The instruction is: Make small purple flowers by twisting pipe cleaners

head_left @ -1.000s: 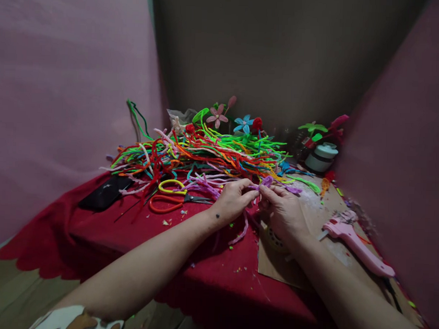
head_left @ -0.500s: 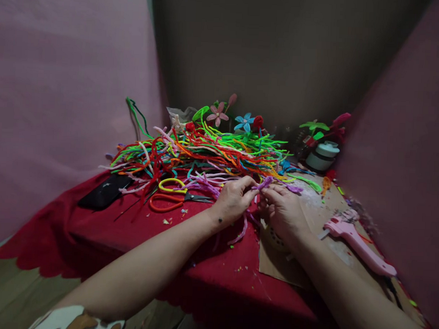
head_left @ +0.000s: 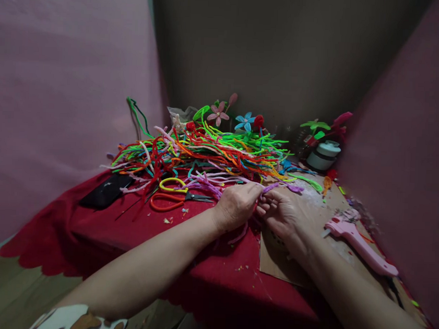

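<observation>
My left hand and my right hand meet at the middle of the red-clothed table. Both pinch a purple pipe cleaner, whose tip sticks out above the fingers while a pink length hangs below my left hand. Just behind them lies a big heap of pipe cleaners in many colours.
Orange and yellow scissors and a black phone lie left of the hands. A pink glue gun rests on brown cardboard at the right. Finished pipe-cleaner flowers and a white jar stand at the back. Walls close in on three sides.
My left hand has rolled palm-down over the purple pipe cleaner and both hands have dropped slightly. The purple loop seen above the fingers has flattened to a short tip.
</observation>
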A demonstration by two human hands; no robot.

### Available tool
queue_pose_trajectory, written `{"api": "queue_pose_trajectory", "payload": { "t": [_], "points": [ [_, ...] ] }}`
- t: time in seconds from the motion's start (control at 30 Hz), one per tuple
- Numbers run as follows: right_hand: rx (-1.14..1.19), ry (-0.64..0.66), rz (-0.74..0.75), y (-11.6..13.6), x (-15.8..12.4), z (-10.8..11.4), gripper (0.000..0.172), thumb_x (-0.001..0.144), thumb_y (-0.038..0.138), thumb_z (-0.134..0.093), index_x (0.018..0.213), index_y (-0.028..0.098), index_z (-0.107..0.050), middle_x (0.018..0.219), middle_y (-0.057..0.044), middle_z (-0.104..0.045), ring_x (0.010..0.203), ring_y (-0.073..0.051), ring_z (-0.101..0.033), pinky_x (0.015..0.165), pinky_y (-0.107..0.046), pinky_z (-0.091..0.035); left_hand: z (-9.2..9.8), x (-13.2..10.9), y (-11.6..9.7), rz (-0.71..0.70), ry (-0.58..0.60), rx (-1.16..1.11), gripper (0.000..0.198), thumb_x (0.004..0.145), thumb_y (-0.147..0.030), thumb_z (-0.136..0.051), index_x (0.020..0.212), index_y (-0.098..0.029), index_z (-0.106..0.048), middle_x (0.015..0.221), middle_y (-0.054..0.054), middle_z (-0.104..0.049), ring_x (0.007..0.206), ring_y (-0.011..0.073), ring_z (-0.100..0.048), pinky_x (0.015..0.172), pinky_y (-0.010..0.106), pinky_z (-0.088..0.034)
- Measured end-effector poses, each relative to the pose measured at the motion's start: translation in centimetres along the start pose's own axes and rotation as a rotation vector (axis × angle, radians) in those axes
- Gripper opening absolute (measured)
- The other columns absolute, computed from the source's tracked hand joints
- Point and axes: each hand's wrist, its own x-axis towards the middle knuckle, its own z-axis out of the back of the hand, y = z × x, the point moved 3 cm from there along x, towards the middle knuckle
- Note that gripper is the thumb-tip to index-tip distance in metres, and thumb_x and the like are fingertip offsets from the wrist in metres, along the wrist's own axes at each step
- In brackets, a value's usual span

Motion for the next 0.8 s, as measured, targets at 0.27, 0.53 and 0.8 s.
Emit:
{"api": "queue_pose_trajectory", "payload": {
  "t": [0.27,0.53,0.8],
  "points": [
    [-0.185,0.208,0.299,0.3,-1.2,-1.0,0.017,0.055,0.008,-0.054,0.049,0.017,-0.041,0.043,0.007,-0.036,0.039,-0.004,-0.031,0.038,-0.019,-0.026,-0.4,0.3,0.7,0.561,-0.042,-0.832,0.007,0.079,-0.017,-0.047,0.079,-0.015,-0.054,0.069,0.0,-0.056,0.058,0.0094,-0.053,0.057,0.022,-0.043],
    [-0.494,0.079,0.416,1.0,-2.9,-1.6,0.011,0.066,0.019,-0.058,0.061,0.017,-0.049,0.045,0.006,-0.044,0.038,-0.006,-0.034,0.037,-0.019,-0.026,-0.6,0.7,1.3,0.856,0.015,-1.413,0.008,0.068,-0.016,-0.059,0.071,-0.011,-0.054,0.053,-0.004,-0.052,0.038,0.0037,-0.045,0.039,0.015,-0.034],
    [-0.491,0.079,0.436,1.0,-2.8,-1.4,0.013,0.066,0.023,-0.063,0.065,0.015,-0.053,0.049,0.005,-0.049,0.042,-0.006,-0.04,0.039,-0.019,-0.031,-1.2,0.4,1.7,0.865,0.059,-1.532,0.011,0.068,-0.019,-0.062,0.07,-0.011,-0.055,0.052,-0.004,-0.051,0.035,0.0025,-0.042,0.037,0.015,-0.032]
  ]
}}
